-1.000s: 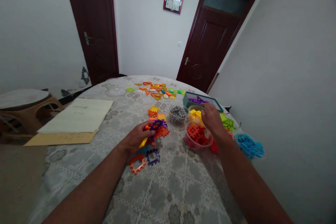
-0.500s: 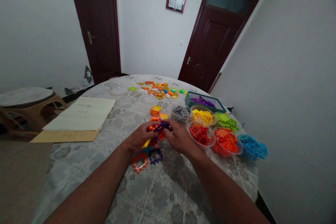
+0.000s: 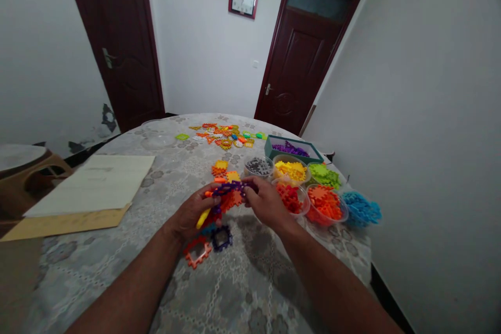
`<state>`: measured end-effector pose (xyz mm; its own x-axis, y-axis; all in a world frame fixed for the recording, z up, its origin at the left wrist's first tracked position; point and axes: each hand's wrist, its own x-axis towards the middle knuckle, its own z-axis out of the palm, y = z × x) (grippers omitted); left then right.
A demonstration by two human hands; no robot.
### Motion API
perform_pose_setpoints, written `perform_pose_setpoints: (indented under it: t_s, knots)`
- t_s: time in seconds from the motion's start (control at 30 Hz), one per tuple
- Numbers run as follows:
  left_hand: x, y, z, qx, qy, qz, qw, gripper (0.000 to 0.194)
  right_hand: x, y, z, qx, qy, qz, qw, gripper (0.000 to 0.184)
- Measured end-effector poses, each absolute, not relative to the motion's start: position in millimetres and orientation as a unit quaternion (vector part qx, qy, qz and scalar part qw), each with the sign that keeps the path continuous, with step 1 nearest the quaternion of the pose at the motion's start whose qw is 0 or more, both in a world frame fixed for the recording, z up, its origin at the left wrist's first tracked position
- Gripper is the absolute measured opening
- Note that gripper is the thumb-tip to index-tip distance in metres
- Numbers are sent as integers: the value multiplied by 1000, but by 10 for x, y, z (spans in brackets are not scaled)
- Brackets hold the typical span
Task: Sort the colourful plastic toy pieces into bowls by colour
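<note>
A purple notched plastic piece (image 3: 230, 187) spans from left hand (image 3: 194, 210) to right hand (image 3: 266, 201).

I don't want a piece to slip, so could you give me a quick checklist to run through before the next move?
1. Left hand has hold of its pieces: ok, a yellow piece and a purple lattice piece are in it.
2. Right hand is on the purple lattice piece: ok, at its right end.
3. Purple lattice piece is locked to another piece: cannot tell, fingers cover it.
4. Loose frames are well away from the hands: not ok, the orange square frame and dark purple square frame lie close to the left hand.
5. Purple pieces are in the green box: ok.
</note>
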<state>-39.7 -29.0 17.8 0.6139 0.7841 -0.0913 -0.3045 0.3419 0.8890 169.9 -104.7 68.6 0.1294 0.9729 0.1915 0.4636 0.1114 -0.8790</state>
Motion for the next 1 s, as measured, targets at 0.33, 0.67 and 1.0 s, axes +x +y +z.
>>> perform_pose_setpoints:
  t_s: [0.33,0.67,1.0]
  knots:
    - [-338,-307,197,410,342,355,767,48,3106,-473,1363,-716,-637,-41,282,28]
    - [-355,-319,225,398,332,338,785,60,2856,-376,1240,-683,-649,-103,319,34]
    - [-361,-334,228,420,301,328,791,55,1650,-725,772,-580,-753,103,294,30]
